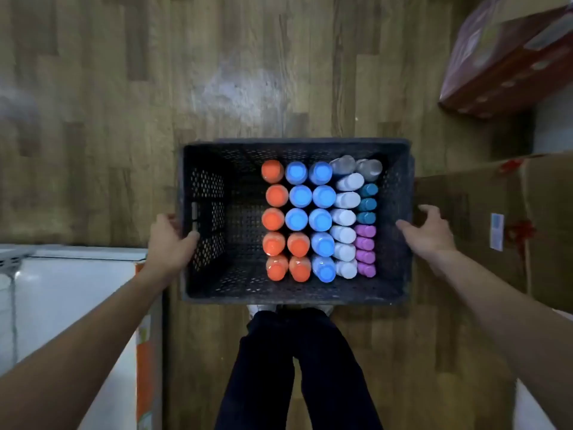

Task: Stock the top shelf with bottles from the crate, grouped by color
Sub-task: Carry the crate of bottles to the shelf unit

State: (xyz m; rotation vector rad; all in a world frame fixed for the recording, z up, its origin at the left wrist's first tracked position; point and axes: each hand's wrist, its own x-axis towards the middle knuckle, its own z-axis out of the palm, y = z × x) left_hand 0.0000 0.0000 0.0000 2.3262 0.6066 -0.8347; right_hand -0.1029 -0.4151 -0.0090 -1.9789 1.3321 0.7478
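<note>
A dark perforated plastic crate (204,283) fills the middle of the view, seen from above. Its right part holds upright bottles in columns: orange bottles (274,218), blue bottles (321,197), white bottles (344,234), two clear bottles (369,167), three teal bottles (367,204) and several purple bottles (366,248). The crate's left third holds nothing. My left hand (170,240) grips the left wall by its handle slot, thumb inside. My right hand (429,232) holds the right rim, thumb over the top and fingers curled outside. No shelf is in view.
Wooden floor (217,72) lies beyond the crate. A brown cardboard box (496,218) sits just to the right, a red carton (508,57) at the upper right, and a white unit (62,305) with an orange box edge at the lower left. My legs are below the crate.
</note>
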